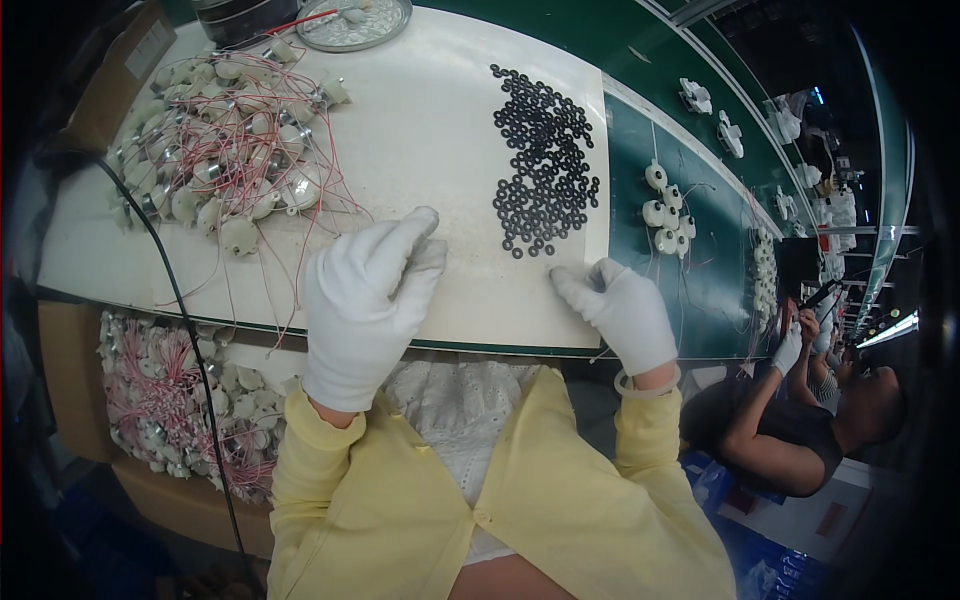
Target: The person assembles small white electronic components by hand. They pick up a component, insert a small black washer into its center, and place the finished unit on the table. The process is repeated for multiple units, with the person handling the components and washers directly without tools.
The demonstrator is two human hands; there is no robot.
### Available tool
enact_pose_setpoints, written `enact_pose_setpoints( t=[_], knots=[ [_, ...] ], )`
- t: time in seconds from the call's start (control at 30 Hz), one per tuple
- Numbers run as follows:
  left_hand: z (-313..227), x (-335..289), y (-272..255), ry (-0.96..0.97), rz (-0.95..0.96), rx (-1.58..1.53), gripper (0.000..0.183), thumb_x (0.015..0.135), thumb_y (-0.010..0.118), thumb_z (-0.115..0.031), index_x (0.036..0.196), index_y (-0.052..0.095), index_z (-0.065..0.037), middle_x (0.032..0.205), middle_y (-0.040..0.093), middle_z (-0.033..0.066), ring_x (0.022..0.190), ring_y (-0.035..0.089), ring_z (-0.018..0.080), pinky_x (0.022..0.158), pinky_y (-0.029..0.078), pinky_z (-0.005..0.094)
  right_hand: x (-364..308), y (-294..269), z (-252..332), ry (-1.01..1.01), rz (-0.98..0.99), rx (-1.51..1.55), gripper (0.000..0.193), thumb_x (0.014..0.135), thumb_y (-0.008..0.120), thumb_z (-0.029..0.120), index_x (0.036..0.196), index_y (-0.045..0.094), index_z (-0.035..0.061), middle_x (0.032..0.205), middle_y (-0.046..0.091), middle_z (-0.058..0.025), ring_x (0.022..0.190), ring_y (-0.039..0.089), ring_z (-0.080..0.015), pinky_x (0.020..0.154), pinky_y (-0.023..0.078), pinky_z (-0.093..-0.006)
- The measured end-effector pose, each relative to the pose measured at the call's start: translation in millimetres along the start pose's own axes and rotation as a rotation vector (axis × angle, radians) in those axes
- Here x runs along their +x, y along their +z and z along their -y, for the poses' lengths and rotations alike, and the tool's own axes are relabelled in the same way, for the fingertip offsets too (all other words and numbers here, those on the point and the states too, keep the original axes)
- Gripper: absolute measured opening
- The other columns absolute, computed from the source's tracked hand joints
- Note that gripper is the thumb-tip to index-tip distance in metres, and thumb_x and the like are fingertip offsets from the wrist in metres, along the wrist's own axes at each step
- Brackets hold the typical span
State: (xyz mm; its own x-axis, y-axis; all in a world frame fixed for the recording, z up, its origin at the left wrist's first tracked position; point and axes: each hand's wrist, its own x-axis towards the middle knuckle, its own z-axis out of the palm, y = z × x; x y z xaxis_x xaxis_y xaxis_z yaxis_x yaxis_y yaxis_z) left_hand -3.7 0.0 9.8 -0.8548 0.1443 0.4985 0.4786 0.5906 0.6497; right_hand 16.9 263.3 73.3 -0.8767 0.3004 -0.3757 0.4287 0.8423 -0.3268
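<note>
Both my hands wear white gloves over the near edge of the white work surface (400,130). My left hand (362,300) has its fingers bent together, thumb close to the fingertips; whatever lies between them, if anything, is hidden. It is nearest to a heap of small off-white motors (205,170) with red and white wires. My right hand (625,315) is by the front edge, thumb and forefinger apart with nothing visible between them. Just beyond it lies a spread of small black rings (545,150), the closest a little above its fingertips.
Several off-white motors with black rings (665,215) stand on the green belt (715,285) at right. Back left are a round metal tray (355,28), a dark tub (240,18) and a cardboard box (115,75). A black cable (180,290) crosses the left side. A co-worker (780,430) sits right.
</note>
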Motion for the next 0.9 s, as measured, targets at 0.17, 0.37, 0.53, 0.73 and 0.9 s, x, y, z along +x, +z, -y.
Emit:
enact_pose_setpoints(
  t=[0.17, 0.37, 0.53, 0.73, 0.9],
  knots=[
    [-0.2, 0.7, -0.6, -0.007, 0.005, 0.006, 0.03, 0.088, 0.076, -0.009, 0.118, 0.074, -0.007, 0.098, 0.073, 0.0086, 0.085, 0.065, 0.0294, 0.079, 0.051, 0.0418, -5.4, 2.7, -14.2, -0.065, 0.041, 0.354, 0.045, 0.102, 0.065, 0.04, 0.093, 0.073, -0.0036, 0.066, 0.064, -0.008, 0.061, 0.06, -0.0145, 0.061, 0.049, -0.0317],
    [0.4, 1.1, 0.2, -0.007, 0.014, -0.01, 0.031, 0.088, 0.075, -0.008, 0.119, 0.073, -0.006, 0.1, 0.073, 0.0099, 0.086, 0.066, 0.0297, 0.08, 0.052, 0.0413, -1.8, 10.3, 8.0, -0.136, 0.047, 0.476, 0.038, 0.104, 0.062, 0.031, 0.101, 0.075, -0.0042, 0.069, 0.065, -0.0062, 0.063, 0.059, -0.0111, 0.063, 0.049, -0.028],
    [2.1, -6.4, -6.3, -0.056, 0.004, -0.087, 0.035, 0.093, 0.073, -0.009, 0.128, 0.071, -0.001, 0.101, 0.073, 0.0107, 0.085, 0.067, 0.0221, 0.079, 0.053, 0.0353, -16.7, 5.4, -6.0, -0.302, -0.19, 0.859, 0.031, 0.098, 0.067, 0.018, 0.121, 0.071, -0.002, 0.086, 0.071, -0.0068, 0.069, 0.064, -0.0143, 0.066, 0.051, -0.0295],
    [-34.6, -2.5, -9.6, -0.259, 0.01, -0.635, 0.035, 0.093, 0.072, -0.009, 0.127, 0.068, -0.001, 0.086, 0.072, 0.0075, 0.075, 0.068, 0.0237, 0.072, 0.053, 0.035, -23.1, 49.8, 57.3, -1.109, -0.309, 0.418, 0.061, 0.071, 0.081, 0.007, 0.129, 0.064, 0.0021, 0.106, 0.069, -0.0147, 0.074, 0.065, -0.0347, 0.063, 0.049, -0.0402],
    [-27.8, -7.8, -16.2, -0.314, 0.092, -0.624, 0.036, 0.097, 0.068, -0.009, 0.131, 0.066, 0.002, 0.085, 0.07, 0.0093, 0.075, 0.067, 0.0226, 0.073, 0.053, 0.033, -18.8, 37.3, 48.1, -1.096, -0.132, 0.326, 0.05, 0.073, 0.072, -0.001, 0.122, 0.066, 0.0048, 0.1, 0.068, -0.0153, 0.081, 0.065, -0.038, 0.072, 0.051, -0.0448]
  ],
)
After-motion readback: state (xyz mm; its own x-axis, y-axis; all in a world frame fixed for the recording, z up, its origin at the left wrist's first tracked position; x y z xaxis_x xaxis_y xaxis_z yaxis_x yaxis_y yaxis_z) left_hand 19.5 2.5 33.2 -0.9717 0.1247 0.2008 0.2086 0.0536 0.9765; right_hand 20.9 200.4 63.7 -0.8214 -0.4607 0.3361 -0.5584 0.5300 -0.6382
